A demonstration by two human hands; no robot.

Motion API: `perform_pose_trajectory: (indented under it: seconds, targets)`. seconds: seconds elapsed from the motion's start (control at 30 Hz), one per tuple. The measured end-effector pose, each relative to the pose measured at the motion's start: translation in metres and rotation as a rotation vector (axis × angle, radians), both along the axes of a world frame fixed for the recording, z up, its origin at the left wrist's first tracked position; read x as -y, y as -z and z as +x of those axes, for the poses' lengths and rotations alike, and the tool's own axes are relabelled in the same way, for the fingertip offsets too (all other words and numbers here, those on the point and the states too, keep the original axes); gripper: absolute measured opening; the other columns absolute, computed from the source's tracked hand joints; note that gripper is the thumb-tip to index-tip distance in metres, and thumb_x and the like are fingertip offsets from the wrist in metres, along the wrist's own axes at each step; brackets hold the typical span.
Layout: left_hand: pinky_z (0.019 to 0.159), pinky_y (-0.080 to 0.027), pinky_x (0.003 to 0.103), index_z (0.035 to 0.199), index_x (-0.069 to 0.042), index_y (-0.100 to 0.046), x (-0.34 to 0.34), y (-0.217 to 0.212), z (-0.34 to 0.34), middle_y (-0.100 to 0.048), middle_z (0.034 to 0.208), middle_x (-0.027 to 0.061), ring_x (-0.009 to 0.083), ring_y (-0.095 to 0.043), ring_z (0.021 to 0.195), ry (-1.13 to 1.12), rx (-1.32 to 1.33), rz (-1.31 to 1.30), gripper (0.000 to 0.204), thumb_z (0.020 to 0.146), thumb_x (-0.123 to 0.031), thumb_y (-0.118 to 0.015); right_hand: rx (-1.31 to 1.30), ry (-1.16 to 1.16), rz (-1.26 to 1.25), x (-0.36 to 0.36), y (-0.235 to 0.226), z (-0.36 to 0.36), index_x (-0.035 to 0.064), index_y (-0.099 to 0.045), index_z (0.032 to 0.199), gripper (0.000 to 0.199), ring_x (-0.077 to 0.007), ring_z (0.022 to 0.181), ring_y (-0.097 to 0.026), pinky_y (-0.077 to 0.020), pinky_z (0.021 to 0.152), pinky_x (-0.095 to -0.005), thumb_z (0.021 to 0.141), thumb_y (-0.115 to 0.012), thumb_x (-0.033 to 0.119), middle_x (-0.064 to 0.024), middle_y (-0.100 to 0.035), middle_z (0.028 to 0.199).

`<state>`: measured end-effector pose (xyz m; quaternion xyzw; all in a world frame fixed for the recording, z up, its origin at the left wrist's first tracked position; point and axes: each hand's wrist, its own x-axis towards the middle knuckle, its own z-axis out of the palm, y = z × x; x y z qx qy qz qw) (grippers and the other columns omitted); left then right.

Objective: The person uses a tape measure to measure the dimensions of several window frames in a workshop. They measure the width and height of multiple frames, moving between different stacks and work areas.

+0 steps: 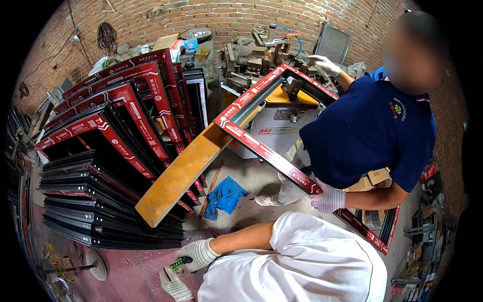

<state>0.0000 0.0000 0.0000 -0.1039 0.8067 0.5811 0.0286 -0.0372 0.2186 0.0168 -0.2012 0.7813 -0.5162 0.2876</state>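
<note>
Both gloved hands, left hand (pixel 173 284) and right hand (pixel 197 253), grip closed on a small green-handled tool (pixel 180 263), with stacked red-taped frames (pixel 108 151) above it.

Four gloved hands (pixel 198 253), one blue cloth (pixel 225 196).

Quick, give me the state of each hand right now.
Left hand: gloved, closed on the green-handled tool.
Right hand: gloved, fingers curled at the same tool's upper end.
</note>
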Motion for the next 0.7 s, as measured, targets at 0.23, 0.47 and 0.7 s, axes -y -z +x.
perform_pose_trajectory:
  seconds: [0.23,0.47,0.7]
  targets:
    - [0.062,-0.051,0.037,0.100,0.006,-0.065,-0.020,-0.003,-0.026,-0.064,0.083,0.0124,0.0194,-0.060,0.068,0.206,-0.223,-0.330,0.036,0.107,-0.027,-0.054,-0.029,0.108,-0.041,-0.015,0.015,-0.009,0.0069,-0.064,0.128,0.048,-0.0416,0.103,-0.067,-0.0534,0.087,-0.0465,0.090,-0.066,0.036,-0.0244,-0.071,0.107]
    - [0.061,-0.052,0.036,0.100,0.008,-0.063,-0.036,0.007,-0.041,-0.065,0.083,0.0121,0.0187,-0.060,0.069,0.295,-0.137,-0.191,0.033,0.107,-0.023,-0.054,-0.033,0.256,0.006,-0.034,0.005,0.003,0.0072,-0.067,0.119,0.042,-0.0392,0.090,-0.070,-0.0551,0.080,-0.0472,0.087,-0.064,0.035,-0.0209,-0.073,0.095]
    - [0.059,-0.051,0.032,0.099,0.007,-0.062,-0.050,-0.011,-0.041,-0.063,0.081,0.0105,0.0156,-0.058,0.066,0.298,-0.103,-0.120,0.032,0.107,-0.023,-0.054,0.002,0.324,-0.007,-0.039,0.001,0.008,0.0065,-0.067,0.116,0.040,-0.0391,0.089,-0.070,-0.0549,0.080,-0.0468,0.088,-0.063,0.035,-0.0209,-0.073,0.093]
